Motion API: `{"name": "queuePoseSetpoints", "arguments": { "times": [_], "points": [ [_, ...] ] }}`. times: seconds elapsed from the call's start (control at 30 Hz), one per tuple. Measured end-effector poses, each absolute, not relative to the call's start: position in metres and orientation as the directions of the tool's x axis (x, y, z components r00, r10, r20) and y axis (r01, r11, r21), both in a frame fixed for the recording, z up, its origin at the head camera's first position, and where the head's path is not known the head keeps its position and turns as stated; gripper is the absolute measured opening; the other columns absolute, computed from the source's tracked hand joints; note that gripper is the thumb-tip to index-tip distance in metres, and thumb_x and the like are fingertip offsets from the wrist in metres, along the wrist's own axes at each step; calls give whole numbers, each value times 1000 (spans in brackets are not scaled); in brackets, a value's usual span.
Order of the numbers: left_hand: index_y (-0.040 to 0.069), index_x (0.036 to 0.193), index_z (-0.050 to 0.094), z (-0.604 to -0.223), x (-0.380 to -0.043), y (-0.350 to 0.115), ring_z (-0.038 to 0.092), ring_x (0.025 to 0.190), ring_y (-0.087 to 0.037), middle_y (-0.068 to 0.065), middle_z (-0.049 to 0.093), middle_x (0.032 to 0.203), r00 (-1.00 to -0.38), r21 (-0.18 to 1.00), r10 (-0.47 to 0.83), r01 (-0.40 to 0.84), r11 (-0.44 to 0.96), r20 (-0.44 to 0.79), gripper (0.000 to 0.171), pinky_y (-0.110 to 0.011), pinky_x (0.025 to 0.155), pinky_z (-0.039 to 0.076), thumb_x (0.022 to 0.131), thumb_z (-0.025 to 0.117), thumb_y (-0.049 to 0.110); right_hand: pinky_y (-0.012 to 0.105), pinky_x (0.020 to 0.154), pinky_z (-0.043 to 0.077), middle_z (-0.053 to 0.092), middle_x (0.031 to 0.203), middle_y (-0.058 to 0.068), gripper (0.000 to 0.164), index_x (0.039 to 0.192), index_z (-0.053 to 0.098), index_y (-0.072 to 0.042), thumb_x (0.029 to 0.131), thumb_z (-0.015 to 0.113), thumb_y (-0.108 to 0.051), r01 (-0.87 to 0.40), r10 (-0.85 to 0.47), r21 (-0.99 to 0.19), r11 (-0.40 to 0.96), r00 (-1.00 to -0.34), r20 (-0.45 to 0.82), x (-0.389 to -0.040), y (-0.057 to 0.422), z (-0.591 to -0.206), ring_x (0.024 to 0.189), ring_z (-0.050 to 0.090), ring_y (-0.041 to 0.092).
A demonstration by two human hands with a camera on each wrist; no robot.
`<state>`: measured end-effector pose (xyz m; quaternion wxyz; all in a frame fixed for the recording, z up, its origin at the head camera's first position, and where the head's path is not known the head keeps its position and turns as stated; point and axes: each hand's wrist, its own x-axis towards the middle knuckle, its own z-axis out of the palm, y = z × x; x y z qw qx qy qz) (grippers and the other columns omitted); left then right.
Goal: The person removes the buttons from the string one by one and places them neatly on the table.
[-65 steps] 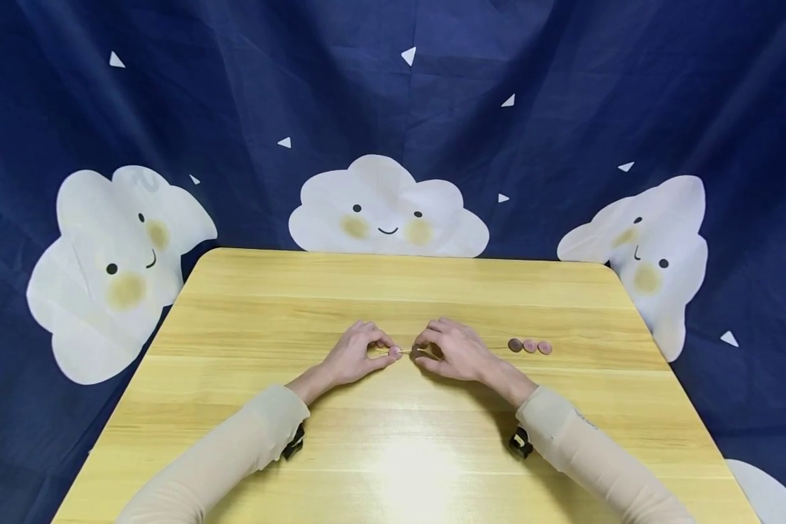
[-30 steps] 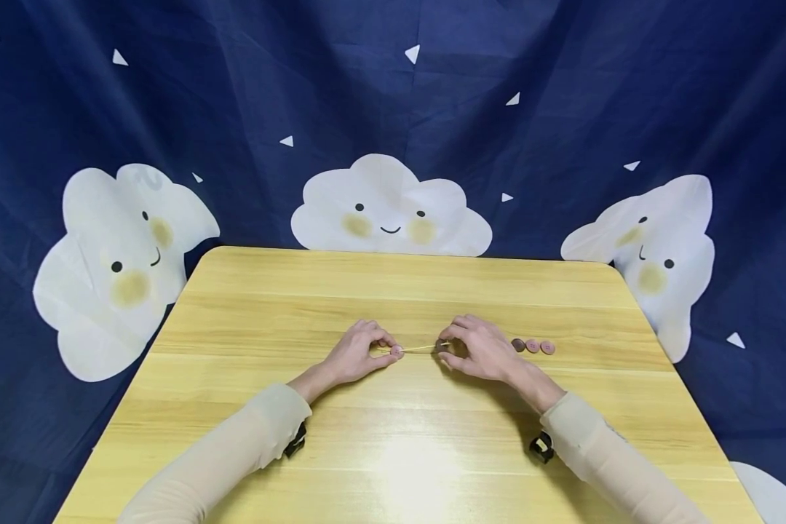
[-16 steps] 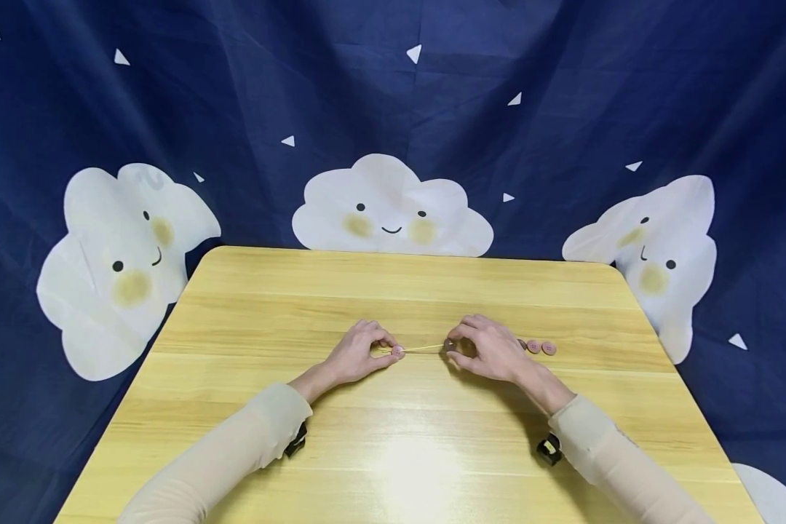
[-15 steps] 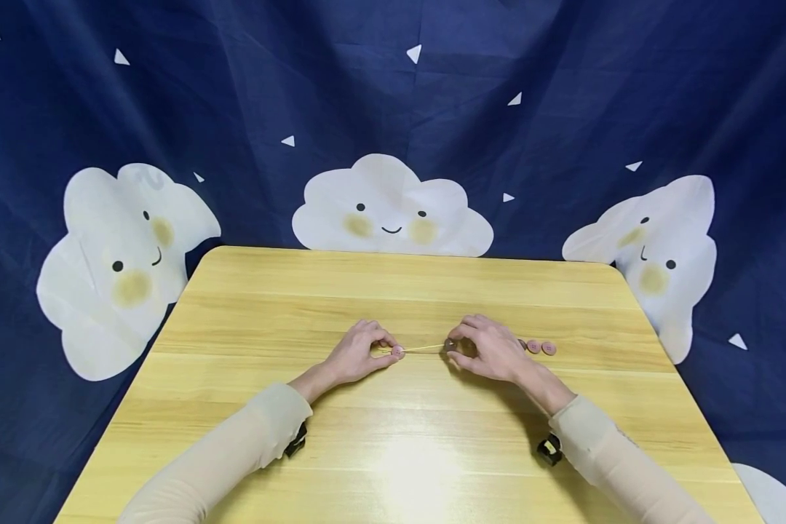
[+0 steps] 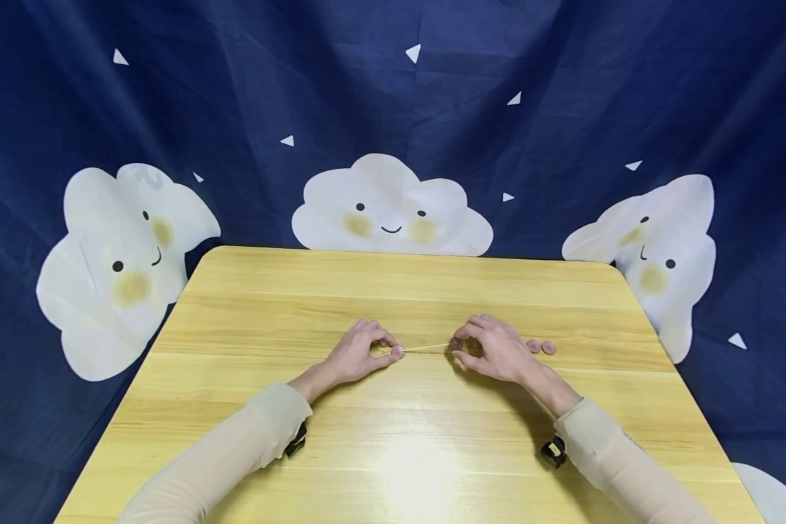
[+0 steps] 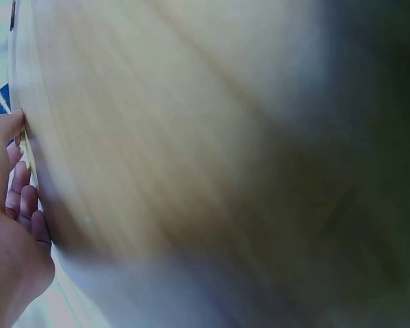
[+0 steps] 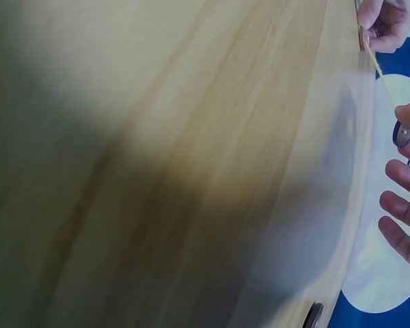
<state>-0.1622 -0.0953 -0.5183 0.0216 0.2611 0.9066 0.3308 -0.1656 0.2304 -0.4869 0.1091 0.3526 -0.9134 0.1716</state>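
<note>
Between thumb and fingertips, my left hand (image 5: 356, 354) pinches a pink button (image 5: 397, 352) above the table. A thin yellow cord (image 5: 427, 348) runs from that button across to a dark brown button (image 5: 455, 344). My right hand (image 5: 498, 351) pinches the brown button, which stands on edge in the right wrist view, with the cord (image 7: 385, 83) stretching up from it to the left hand. The other right fingers are spread apart. In the left wrist view, the left hand (image 6: 17, 232) shows at the edge, its button hidden.
Two pink buttons, one nearer (image 5: 533, 346) and one farther right (image 5: 549, 348), lie beside the right hand on the wooden table (image 5: 393, 291). A dark button (image 7: 314, 316) lies near the bottom of the right wrist view. A blue cloud-patterned curtain (image 5: 249, 109) hangs behind the table.
My right hand has moved right with the brown button, lengthening the cord between the hands. It now covers the loose brown button in the head view. The left hand has barely moved.
</note>
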Motion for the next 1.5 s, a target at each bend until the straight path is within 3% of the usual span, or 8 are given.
{"name": "queuePoseSetpoints", "arguments": {
  "times": [0.33,0.9,1.5],
  "points": [
    [23,106,78,-519,-162,-95,57,100,-14,6,70,99,-864,607,486,460,648,136,16,-35,93,48,93,81,34,36,78,57,74,104,-5,27,109,76,-20,89,81,-38,-644,-566,-274,715,-762,313,-163,234,-489,96,67,14],
    [24,106,78,-519,-162,-95,57,101,-15,5,70,101,-863,606,486,463,647,141,16,-37,94,48,93,81,34,43,85,59,75,102,-1,29,111,76,-16,88,82,-33,-612,-534,-303,730,-788,306,-161,249,-480,100,70,21],
    [23,106,78,-520,-162,-96,57,101,-14,6,69,100,-865,593,483,464,658,140,18,-37,95,47,94,81,37,36,71,52,73,100,-2,27,107,76,-18,85,85,-31,-601,-530,-202,773,-787,317,-163,285,-484,88,62,16]
  ]
}}
